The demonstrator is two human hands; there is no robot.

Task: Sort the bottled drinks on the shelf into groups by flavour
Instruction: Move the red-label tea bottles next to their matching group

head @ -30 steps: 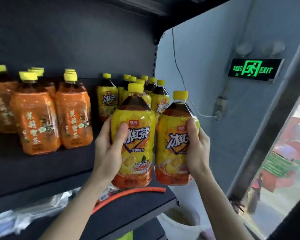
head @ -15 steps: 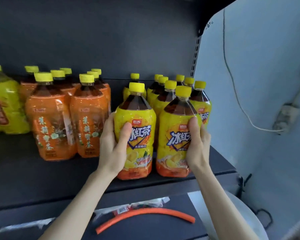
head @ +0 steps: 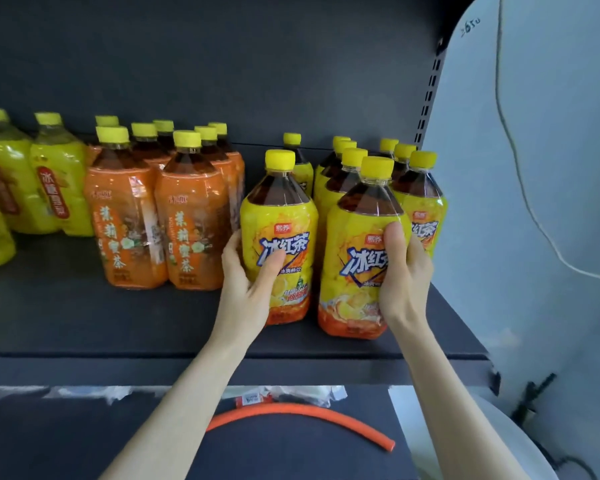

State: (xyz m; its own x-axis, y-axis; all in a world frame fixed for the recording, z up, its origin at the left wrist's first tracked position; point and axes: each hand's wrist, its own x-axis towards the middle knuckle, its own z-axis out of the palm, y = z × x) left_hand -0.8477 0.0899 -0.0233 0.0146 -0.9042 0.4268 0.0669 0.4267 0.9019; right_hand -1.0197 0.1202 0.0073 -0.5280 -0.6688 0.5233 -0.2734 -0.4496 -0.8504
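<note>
Two yellow-labelled iced tea bottles stand at the front of the dark shelf (head: 84, 323). My left hand (head: 246, 289) grips the left iced tea bottle (head: 279, 216) around its lower half. My right hand (head: 404, 275) grips the right iced tea bottle (head: 355, 271) the same way. Behind them stands a group of several identical iced tea bottles (head: 420, 188) against the right end of the shelf. To the left is a group of orange-labelled jasmine tea bottles (head: 160, 216). At the far left are yellow-green bottles (head: 49, 188).
A lower shelf (head: 84, 445) below carries a curved orange tube (head: 302, 410) and some crumpled plastic wrap (head: 309, 391). A pale wall (head: 534, 202) with a hanging white cable (head: 520, 188) borders the shelf on the right. A perforated upright (head: 428, 95) marks the shelf's right end.
Both hands carried the two iced tea bottles from in front of the shelf edge onto the shelf, in front of the iced tea group. The camera view shifted left and down.
</note>
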